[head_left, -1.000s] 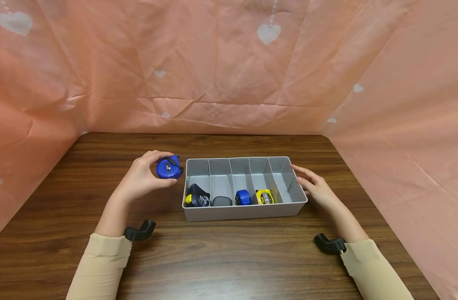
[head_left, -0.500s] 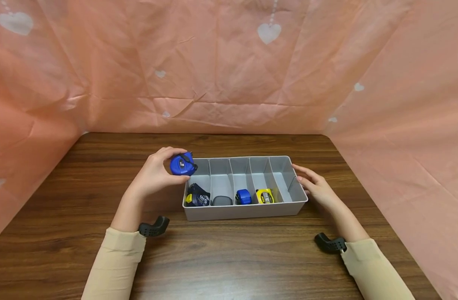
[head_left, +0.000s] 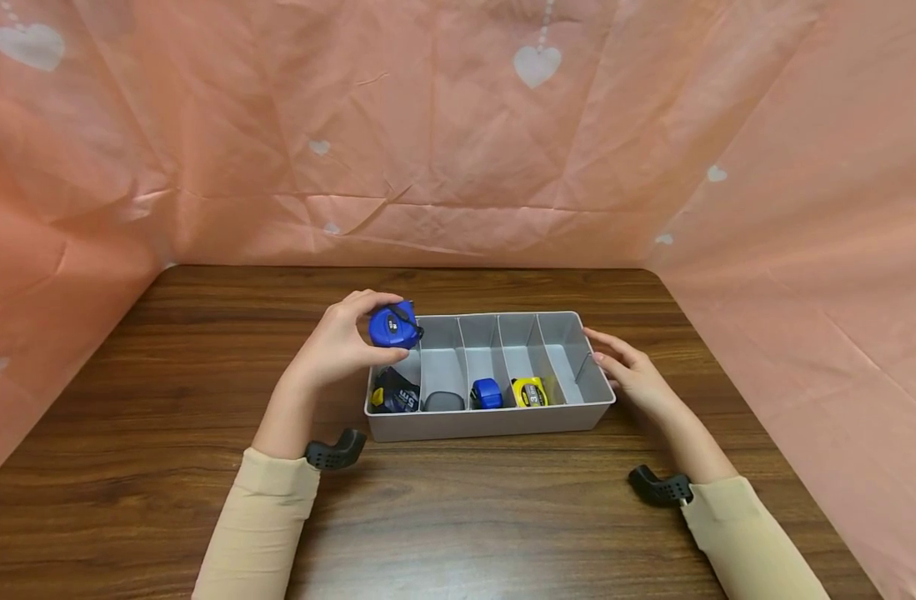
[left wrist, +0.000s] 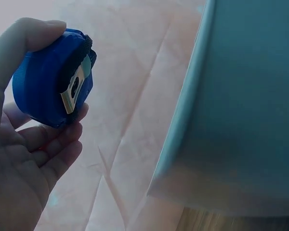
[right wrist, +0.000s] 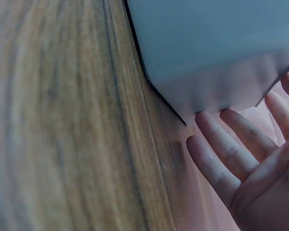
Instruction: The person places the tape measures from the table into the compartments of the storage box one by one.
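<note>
My left hand (head_left: 345,343) pinches a blue tape measure (head_left: 392,327) between thumb and fingers, above the leftmost compartment of a grey divided box (head_left: 488,427). In the left wrist view the metal hook of the tape measure (left wrist: 50,79) and a black strap show. At the box's right end my right hand (head_left: 636,382) touches the wall, its fingers fairly straight in the right wrist view. Within the box lie a dark tape measure with a yellow part (head_left: 397,393), a dark grey rounded item (head_left: 444,402), a smaller blue tape measure (head_left: 487,394) and a yellow tape measure (head_left: 530,392).
Thin dividers (head_left: 500,354) split the box into several compartments. It stands on a brown wooden table (head_left: 458,517). Pink cloth (head_left: 427,150) with white hearts hangs behind and at both sides. Each wrist bears a black mount (head_left: 336,451).
My left hand has carried the blue tape measure rightward, from beside the box to over its left compartment. The right hand and the box have stayed in place.
</note>
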Available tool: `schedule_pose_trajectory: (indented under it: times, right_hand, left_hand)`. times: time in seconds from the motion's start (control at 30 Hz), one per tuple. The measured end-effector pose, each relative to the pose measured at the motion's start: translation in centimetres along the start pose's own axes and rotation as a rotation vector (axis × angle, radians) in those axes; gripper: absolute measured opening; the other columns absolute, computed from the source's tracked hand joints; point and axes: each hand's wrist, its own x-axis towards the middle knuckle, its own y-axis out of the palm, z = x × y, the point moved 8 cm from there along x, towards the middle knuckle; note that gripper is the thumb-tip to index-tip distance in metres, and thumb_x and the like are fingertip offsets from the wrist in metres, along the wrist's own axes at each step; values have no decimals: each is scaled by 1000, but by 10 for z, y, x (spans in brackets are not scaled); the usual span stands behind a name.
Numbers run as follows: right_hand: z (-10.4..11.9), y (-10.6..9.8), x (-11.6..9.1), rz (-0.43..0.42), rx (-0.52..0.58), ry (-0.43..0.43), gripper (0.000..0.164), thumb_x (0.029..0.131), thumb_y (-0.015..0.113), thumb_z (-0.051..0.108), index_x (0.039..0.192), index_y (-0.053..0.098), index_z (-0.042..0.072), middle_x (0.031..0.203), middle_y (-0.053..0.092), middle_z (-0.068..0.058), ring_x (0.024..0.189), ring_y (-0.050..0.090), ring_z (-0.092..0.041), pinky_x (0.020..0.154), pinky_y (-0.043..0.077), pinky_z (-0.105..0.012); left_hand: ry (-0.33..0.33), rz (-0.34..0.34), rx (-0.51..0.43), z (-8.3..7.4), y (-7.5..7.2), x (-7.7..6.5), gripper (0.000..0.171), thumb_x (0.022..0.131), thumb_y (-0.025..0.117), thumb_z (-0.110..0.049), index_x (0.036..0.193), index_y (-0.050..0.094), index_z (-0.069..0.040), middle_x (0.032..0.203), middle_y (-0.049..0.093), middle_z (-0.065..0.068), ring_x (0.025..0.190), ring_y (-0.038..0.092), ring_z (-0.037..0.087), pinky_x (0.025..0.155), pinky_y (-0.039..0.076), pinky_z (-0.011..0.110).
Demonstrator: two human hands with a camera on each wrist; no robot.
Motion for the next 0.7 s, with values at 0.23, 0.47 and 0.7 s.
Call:
schedule_pose_trajectory:
  times: [0.23,0.47,0.7]
  right_hand:
    - [0,0,0,1,-7,9,50,101,51,22,146,38,5,133,44,-34,92,63,-6,73,53,-28]
    - [-1,0,-1,5,2,18,50,101,51,22,146,37,4,133,44,-35,93,62,-5,73,53,-28]
    - [0,-1,0,1,-1,9,49,100,51,21,145,38,5,133,44,-35,93,63,-5,73,53,-28]
  left_hand:
    - [14,4,28,-9,11,6,63,68,88,-19,124,61,-12,117,57,6,106,52,23,86,49,43]
    - [17,26,28,-15,24,11,62,69,86,-23,125,61,-12,118,57,5,106,52,22,85,50,42]
    - [60,32,26,-22,35,16,63,67,87,-22,124,62,-12,115,58,4,105,52,20,85,48,41]
